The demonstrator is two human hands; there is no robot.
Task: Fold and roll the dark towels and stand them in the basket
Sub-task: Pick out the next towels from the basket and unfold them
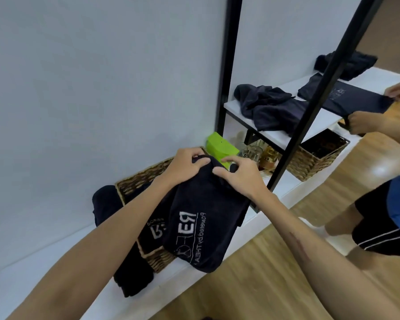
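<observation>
A dark towel with white lettering hangs over the wicker basket, held up by its top edge. My left hand grips that edge from the left, and my right hand pinches it from the right. Under it a second dark towel with lettering lies across the basket. Another dark towel hangs down the basket's left front side onto the white shelf. The inside of the basket is mostly hidden.
A green box and glass jars stand behind the basket. A black-framed mirror at right reflects a crumpled dark towel, a flat towel, a basket and a person's hands. Wooden floor lies below the shelf.
</observation>
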